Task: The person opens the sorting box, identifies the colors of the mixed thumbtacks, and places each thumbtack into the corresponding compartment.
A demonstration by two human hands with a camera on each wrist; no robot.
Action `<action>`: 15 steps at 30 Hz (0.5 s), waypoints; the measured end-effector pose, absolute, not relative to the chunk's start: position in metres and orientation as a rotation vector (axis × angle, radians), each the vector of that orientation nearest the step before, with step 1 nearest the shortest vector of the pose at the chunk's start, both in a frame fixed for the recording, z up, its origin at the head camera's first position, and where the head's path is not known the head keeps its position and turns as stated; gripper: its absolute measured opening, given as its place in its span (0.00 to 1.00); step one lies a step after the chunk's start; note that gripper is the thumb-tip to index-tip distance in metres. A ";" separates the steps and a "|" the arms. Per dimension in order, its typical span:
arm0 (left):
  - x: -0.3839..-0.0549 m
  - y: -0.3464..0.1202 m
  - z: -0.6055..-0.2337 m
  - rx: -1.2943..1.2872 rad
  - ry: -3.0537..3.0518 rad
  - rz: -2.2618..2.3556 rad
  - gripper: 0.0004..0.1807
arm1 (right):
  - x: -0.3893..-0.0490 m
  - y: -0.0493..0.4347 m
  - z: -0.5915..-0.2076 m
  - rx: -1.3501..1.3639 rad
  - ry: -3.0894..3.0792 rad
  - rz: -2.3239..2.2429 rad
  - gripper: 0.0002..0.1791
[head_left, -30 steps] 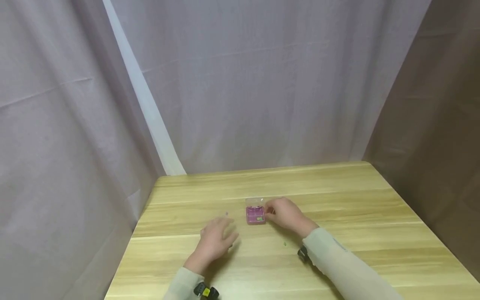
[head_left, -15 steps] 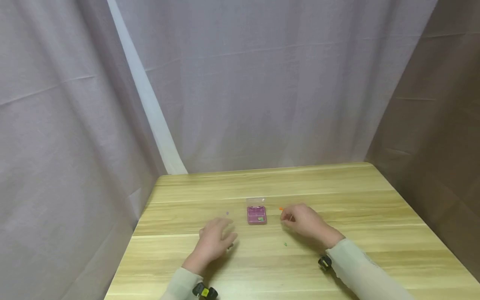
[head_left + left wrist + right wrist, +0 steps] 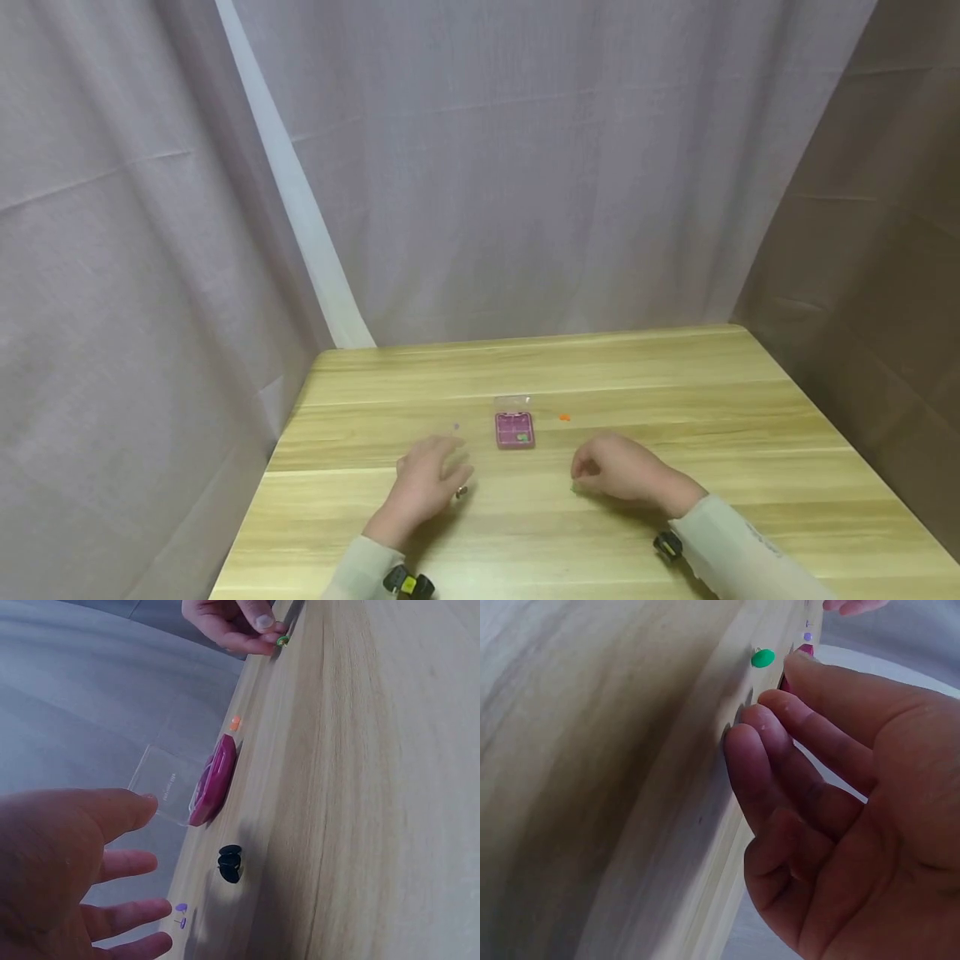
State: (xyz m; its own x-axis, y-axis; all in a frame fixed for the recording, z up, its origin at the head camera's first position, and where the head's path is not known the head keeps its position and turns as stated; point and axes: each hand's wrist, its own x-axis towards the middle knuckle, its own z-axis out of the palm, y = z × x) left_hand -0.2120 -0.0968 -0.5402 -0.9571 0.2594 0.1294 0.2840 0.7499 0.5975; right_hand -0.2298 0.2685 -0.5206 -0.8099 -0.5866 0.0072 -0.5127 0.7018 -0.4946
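My left hand [image 3: 426, 482] hovers above the table with its fingers spread, holding nothing. By its thumb are black thumbtacks [image 3: 229, 862]; purple thumbtacks [image 3: 181, 908] lie near its fingertips. My right hand [image 3: 626, 471] is low over the table, fingers loosely bent and thumb apart from them. A green thumbtack [image 3: 763, 658] lies on the wood just beyond its fingertips, with a visible gap in the right wrist view. Between the hands sits a small magenta compartment box [image 3: 514, 443], its clear lid [image 3: 161, 784] raised. Green pieces [image 3: 522, 437] lie in its front right compartment.
Orange thumbtacks [image 3: 564, 417] lie right of the box. The wood-grain table [image 3: 675, 375] ends at grey curtains [image 3: 480, 208] behind and to the sides.
My right hand has moved from the box's right side, rightward and then toward me, to the green thumbtack. The orange thumbtacks have come into view. My left hand stays nearly still.
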 end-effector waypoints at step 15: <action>-0.207 -0.095 -0.536 -0.442 -2.906 -1.004 0.30 | -0.223 0.257 -0.523 -0.860 2.804 -0.698 0.13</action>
